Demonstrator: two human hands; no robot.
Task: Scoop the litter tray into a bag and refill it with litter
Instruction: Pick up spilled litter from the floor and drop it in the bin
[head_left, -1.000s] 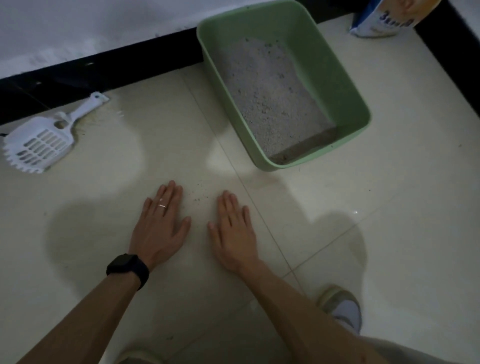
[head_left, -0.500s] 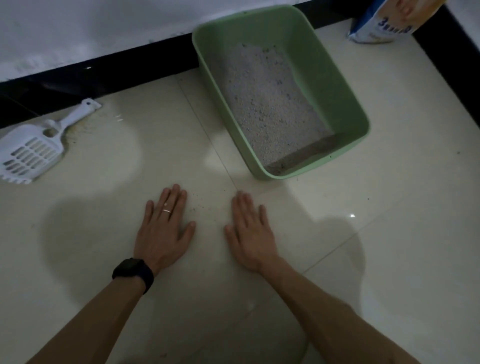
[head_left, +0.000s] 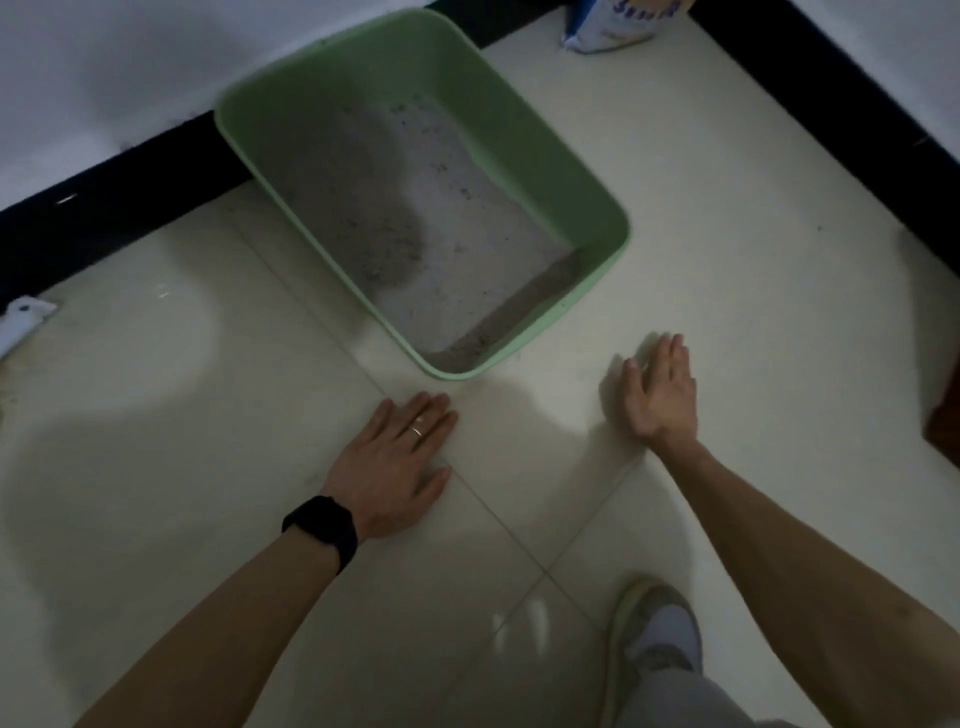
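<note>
- Left hand: flat on the floor, palm down, fingers spread, holding nothing. Ring on one finger, black watch on the wrist. Fingertips sit just short of the litter tray's near corner.
- Right hand: open and empty, fingers loosely apart, to the right of the tray's near corner. Can't tell whether it touches the floor.
- Litter tray: green, rectangular, on the floor, set at an angle, far end against the black skirting. Grey-white litter covers its bottom with dark specks; left half of it is in shadow.
- Scoop: only a white piece visible at the frame's left edge, well left of the tray.
- Litter bag: cut off by the top edge, beyond the tray's far right side.
- Shoe: on the floor, nearer the camera than the tray, under the right forearm.
</note>
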